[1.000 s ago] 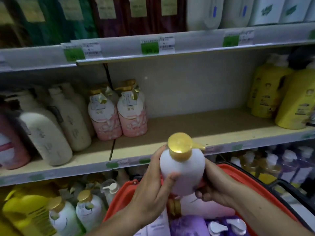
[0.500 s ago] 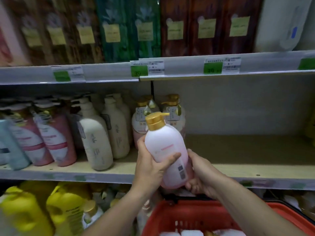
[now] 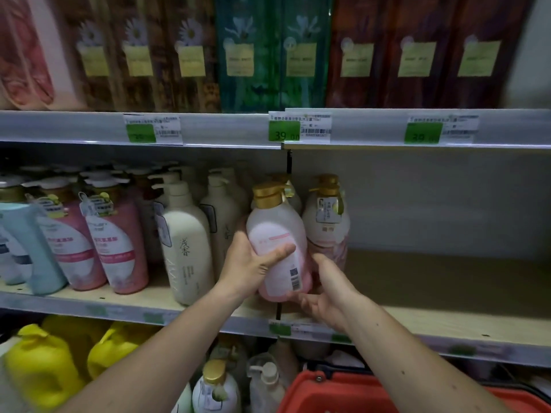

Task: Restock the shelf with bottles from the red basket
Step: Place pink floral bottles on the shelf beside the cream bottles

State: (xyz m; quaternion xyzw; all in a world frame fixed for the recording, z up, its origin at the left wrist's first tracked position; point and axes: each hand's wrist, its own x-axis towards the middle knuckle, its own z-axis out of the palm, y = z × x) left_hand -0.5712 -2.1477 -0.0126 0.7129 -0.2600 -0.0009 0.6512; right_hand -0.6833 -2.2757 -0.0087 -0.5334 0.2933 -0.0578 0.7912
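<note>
Half the red basket (image 3: 328,394) out of frame

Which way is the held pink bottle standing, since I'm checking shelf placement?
Tilted: the pink bottle, gripped by the left hand and right hand, leans its gold cap left.

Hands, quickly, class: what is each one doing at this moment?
Left hand: grips the side of the pink bottle, thumb across its label.
Right hand: cups the same bottle from below and the right, fingers curled under its base.
</note>
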